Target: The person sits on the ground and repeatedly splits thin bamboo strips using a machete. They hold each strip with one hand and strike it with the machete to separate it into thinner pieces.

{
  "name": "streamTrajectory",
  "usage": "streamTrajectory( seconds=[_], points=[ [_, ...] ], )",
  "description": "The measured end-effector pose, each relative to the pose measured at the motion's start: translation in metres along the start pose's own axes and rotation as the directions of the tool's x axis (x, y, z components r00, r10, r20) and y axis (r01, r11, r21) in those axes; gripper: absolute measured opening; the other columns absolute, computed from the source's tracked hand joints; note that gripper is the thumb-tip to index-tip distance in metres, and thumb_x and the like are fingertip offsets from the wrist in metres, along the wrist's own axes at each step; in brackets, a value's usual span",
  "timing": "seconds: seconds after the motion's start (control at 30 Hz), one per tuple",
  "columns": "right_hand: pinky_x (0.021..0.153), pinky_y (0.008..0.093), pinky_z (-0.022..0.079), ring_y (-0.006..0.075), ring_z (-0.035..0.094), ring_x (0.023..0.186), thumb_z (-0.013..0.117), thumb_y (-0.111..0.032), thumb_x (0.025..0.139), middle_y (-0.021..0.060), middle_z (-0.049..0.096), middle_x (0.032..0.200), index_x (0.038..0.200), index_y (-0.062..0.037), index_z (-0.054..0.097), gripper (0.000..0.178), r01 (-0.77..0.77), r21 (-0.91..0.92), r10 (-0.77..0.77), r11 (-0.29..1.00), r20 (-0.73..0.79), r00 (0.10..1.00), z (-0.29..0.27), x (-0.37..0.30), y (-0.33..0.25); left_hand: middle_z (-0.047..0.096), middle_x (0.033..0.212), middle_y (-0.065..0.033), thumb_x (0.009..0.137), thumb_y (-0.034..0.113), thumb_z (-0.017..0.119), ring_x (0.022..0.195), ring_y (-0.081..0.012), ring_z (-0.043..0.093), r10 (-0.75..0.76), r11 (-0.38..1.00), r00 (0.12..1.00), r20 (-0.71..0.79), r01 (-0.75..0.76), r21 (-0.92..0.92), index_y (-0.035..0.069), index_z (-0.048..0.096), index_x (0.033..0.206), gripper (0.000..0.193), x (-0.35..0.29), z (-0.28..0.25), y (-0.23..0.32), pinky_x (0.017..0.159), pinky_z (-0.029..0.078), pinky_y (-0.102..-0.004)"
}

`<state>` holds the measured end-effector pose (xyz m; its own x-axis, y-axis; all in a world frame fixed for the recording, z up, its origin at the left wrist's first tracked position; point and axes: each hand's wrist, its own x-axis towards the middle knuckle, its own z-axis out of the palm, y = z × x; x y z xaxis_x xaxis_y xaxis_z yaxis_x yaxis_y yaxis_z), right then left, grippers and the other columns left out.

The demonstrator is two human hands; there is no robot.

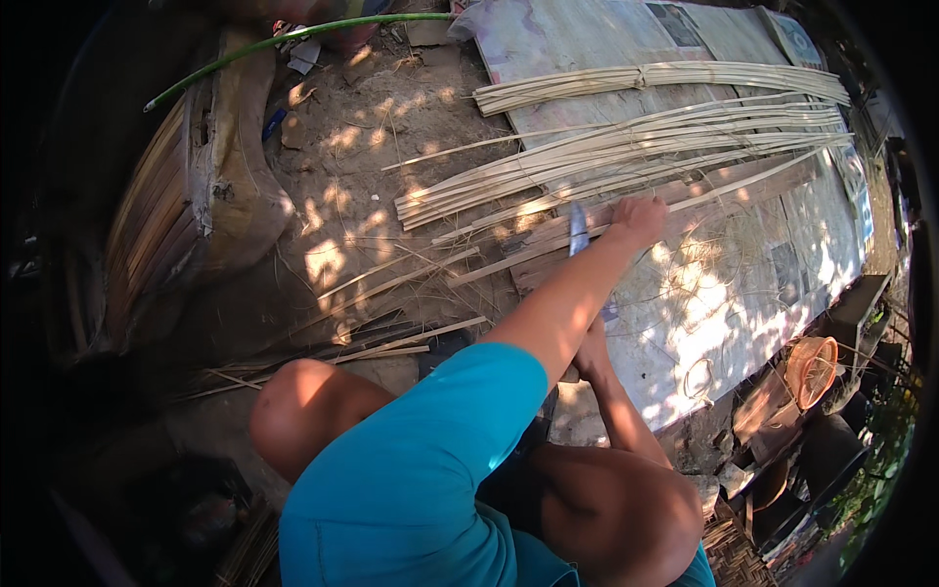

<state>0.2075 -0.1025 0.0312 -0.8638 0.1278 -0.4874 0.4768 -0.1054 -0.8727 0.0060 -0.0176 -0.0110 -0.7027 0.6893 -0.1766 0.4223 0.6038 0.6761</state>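
My left arm reaches forward across the middle. Its hand (641, 217) is closed on a long, pale bamboo strip (729, 188) that slants over a flat wooden board (675, 194). A knife blade (577, 231) stands up beside my left forearm, touching or very near the same strip. Below that forearm, my right hand (591, 350) is partly covered; its fingers appear wrapped round the knife's handle, which is hidden. Just beyond my left hand lies a loose spread of split bamboo strips (587, 157). Farther off is a bundle of strips (665, 76), tied near its middle.
Printed sheets cover the low work surface (675, 342), with thin shavings on it. A curved wooden piece (230, 166) stands at left, near a green pole (293, 37). Loose strips (391, 279) lie on the dirt. An orange basket (812, 372) and dark pots (831, 455) are at right.
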Motion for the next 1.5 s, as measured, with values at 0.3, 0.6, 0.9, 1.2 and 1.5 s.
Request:
streamTrajectory(
  seconds=[0.3, 0.6, 0.9, 1.2, 1.5],
  points=[
    [0.056, 0.0302, 0.052, 0.0148, 0.065, 0.067, 0.059, -0.026, 0.104, 0.0085, 0.069, 0.089, 0.13, 0.0006, 0.056, 0.037, -0.04, -0.04, 0.044, 0.998, 0.125, 0.991, 0.023, -0.026, 0.0, 0.075, 0.104, -0.0196, 0.104, 0.022, 0.045, 0.102, -0.0379, 0.072, 0.06, 0.998, 0.998, -0.021, -0.059, 0.009, 0.002, 0.065, 0.122, 0.034, -0.012, -0.005, 0.009, 0.091, 0.054, -0.051],
    [0.056, 0.0309, 0.053, 0.0152, 0.064, 0.067, 0.06, -0.026, 0.105, 0.007, 0.066, 0.085, 0.126, -0.0025, 0.051, 0.033, -0.052, -0.16, 0.137, 0.986, 0.582, 0.801, 0.043, -0.026, 0.007, 0.075, 0.107, -0.0186, 0.104, 0.026, 0.048, 0.103, -0.0353, 0.072, 0.028, 1.0, 1.0, 0.008, -0.028, -0.003, 0.003, 0.065, 0.122, 0.034, -0.011, -0.013, 0.011, 0.093, 0.054, -0.0497],
    [0.065, 0.0418, 0.058, 0.0322, 0.071, 0.076, 0.065, -0.03, 0.1, 0.0179, 0.067, 0.088, 0.138, 0.0001, 0.045, 0.053, -0.131, -0.335, 0.056, 0.933, -0.226, 0.972, -0.027, -0.021, 0.017, 0.066, 0.114, -0.0171, 0.099, 0.023, 0.059, 0.106, -0.0325, 0.067, 0.389, 0.619, 0.889, 0.239, -0.445, 0.647, -0.001, 0.069, 0.103, 0.026, -0.049, -0.13, -0.063, 0.083, 0.058, -0.0458],
    [0.066, 0.0537, 0.058, 0.0472, 0.069, 0.075, 0.063, -0.025, 0.098, 0.026, 0.065, 0.094, 0.14, -0.0046, 0.046, 0.049, -0.002, -0.905, -0.4, 0.426, -0.19, 0.897, -0.076, -0.011, 0.019, 0.069, 0.085, -0.0088, 0.109, 0.05, 0.047, 0.083, -0.0179, 0.066, -0.267, 0.855, 0.72, 0.641, 0.483, -0.186, 0.0, 0.071, 0.097, 0.057, -0.277, -0.149, -0.194, 0.076, 0.052, -0.0367],
    [0.065, 0.0541, 0.055, 0.0497, 0.067, 0.075, 0.059, -0.039, 0.104, 0.0256, 0.069, 0.084, 0.121, -0.0071, 0.059, 0.036, 0.025, -0.849, -0.539, 0.527, -0.311, 0.783, -0.122, 0.015, 0.014, 0.051, 0.066, 0.0011, 0.109, 0.045, 0.052, 0.064, -0.0106, 0.048, -0.314, 0.825, 0.804, 0.504, 0.494, -0.274, 0.004, 0.069, 0.092, 0.048, -0.322, -0.163, -0.203, 0.061, 0.042, -0.0324]
  ],
)
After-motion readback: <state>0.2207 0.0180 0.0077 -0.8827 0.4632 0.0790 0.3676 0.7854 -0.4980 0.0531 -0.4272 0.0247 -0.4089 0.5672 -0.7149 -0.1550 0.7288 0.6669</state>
